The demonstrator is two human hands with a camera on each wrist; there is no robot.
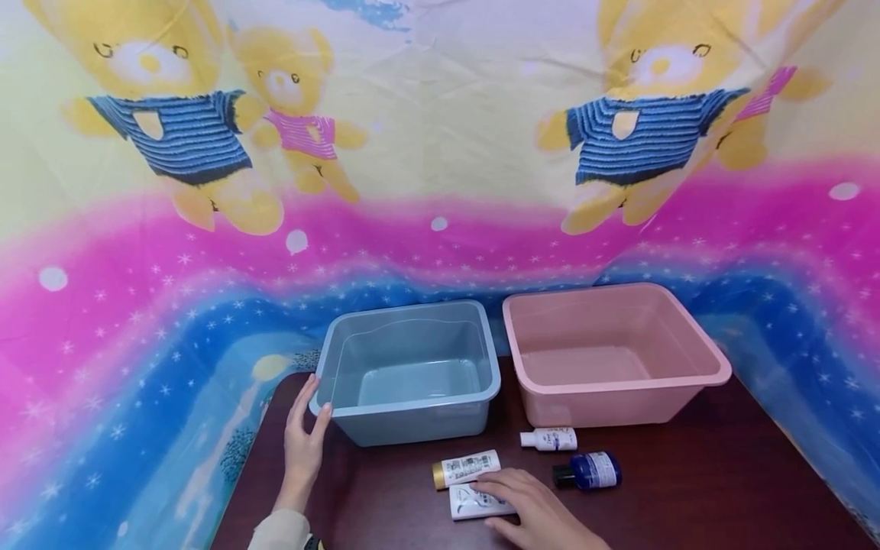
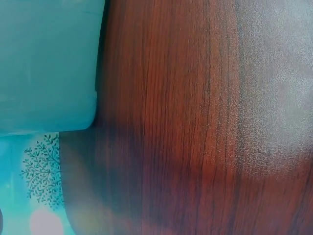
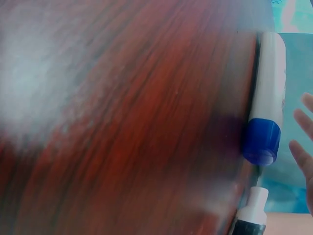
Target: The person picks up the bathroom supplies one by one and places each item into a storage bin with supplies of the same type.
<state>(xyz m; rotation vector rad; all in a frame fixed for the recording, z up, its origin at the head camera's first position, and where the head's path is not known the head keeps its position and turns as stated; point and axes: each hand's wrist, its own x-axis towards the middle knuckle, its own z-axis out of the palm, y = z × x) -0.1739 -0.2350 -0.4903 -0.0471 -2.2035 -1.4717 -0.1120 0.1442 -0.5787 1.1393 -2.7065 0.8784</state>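
Near the middle of the table (image 1: 385, 496), the right hand (image 1: 536, 504) is over a flat white bottle (image 1: 470, 503), which lies on its side close in front of the blue basin (image 1: 429, 424). Main risk: fingers snag the gold-capped tube (image 1: 470, 468) just far of it; the two lie so close I can't tell if they touch. Cause would be a wide grasp. Also, a smooth-looking bottle held by one end could twist or slip. Small white bottle (image 1: 555, 439) and dark blue bottle (image 1: 596, 470) sit to the right, near the pink basin (image 1: 598, 409); the dark blue one looks round, so a sleeve brush could roll it. Too much push from the left hand (image 1: 305, 447) might slide the blue basin toward the pink one.

Pose: right hand comes in from near right, palm down, fingers reaching left over the bottle, thumb apart on the near side. Spread about bottle-wide; firm hold, can't tell. Right wrist view shows a blue cap (image 3: 263, 142) on a white bottle, probably the same one. Left hand: fingers fairly straight, thumb apart, touching the blue basin's near left corner, nothing picked up.
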